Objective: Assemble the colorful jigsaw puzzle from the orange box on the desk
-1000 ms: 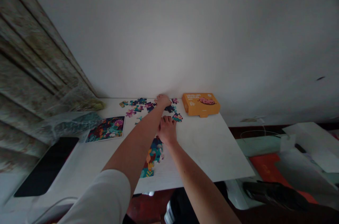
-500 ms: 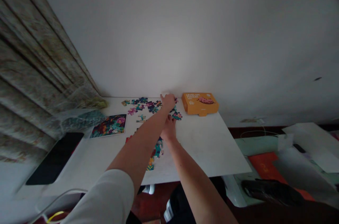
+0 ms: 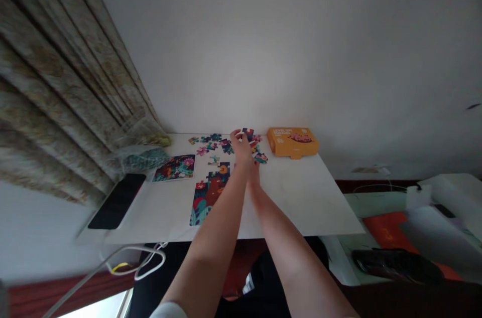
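Observation:
My left hand (image 3: 241,148) is over the far part of the white table, its fingers around a dark blue and red puzzle piece (image 3: 247,133) that stands up against the wall. Just below it, my right hand (image 3: 254,171) is near another puzzle piece (image 3: 260,158); the left wrist hides most of its fingers. Loose puzzle pieces (image 3: 227,146) lie left of my left hand. A partly joined puzzle (image 3: 205,197) lies nearer to me, covered in part by my left forearm. Left of it rests a colourful picture card (image 3: 175,168).
An orange puzzle box (image 3: 293,142) stands at the back right of the white table (image 3: 301,202). A black phone (image 3: 116,202) lies at the left edge, by a clear plastic bag (image 3: 145,157) and a curtain (image 3: 75,82). A white cable (image 3: 150,263) hangs below.
My view has shifted left. My left forearm has swung right, uncovering more of the joined puzzle. A dark blue and red piece now shows raised at my left fingers.

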A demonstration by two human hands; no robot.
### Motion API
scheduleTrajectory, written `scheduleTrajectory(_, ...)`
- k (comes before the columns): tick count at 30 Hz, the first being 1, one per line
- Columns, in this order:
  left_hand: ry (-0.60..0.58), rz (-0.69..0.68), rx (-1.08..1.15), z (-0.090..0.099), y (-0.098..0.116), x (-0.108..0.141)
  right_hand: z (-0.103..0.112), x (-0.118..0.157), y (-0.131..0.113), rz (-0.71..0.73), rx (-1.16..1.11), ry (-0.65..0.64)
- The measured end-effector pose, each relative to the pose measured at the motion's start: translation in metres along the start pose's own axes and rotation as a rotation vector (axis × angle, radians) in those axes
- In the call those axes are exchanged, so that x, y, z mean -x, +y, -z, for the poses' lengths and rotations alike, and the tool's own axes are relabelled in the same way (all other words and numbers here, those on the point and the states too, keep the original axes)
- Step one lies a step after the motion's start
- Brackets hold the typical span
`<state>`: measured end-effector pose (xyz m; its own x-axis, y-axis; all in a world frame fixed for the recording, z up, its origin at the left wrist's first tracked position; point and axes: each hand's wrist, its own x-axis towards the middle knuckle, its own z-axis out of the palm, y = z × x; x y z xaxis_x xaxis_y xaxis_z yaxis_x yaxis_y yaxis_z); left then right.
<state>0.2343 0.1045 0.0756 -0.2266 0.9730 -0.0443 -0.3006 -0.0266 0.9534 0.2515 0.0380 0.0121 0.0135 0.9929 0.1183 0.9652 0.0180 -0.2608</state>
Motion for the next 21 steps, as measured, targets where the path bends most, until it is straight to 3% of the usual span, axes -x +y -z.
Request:
scheduleTrajectory(5, 0.065, -0.020, -0.087, 0.115, 0.017, -0.004, 0.003, 0.008, -0.009, -0.044, 0.070, 0.093)
scheduleTrajectory(9, -0.072, -0.014, -0.260, 0.204, 0.034, -0.018, 0.002, 0.009, -0.009, -0.039, 0.102, 0.081)
scheduleTrajectory(12, -0.157, 0.017, -0.344, 0.252, 0.041, -0.026, 0.001, 0.009, -0.009, -0.047, 0.121, 0.082)
scheduleTrajectory(16, -0.293, 0.038, -0.442, 0.283, 0.038, -0.030, 0.000, 0.010, -0.009, -0.033, 0.141, 0.076)
scheduleTrajectory(21, -0.375, -0.006, -0.654, 0.284, 0.028, -0.027, 0.012, 0.003, -0.010, -0.033, 0.132, -0.010)
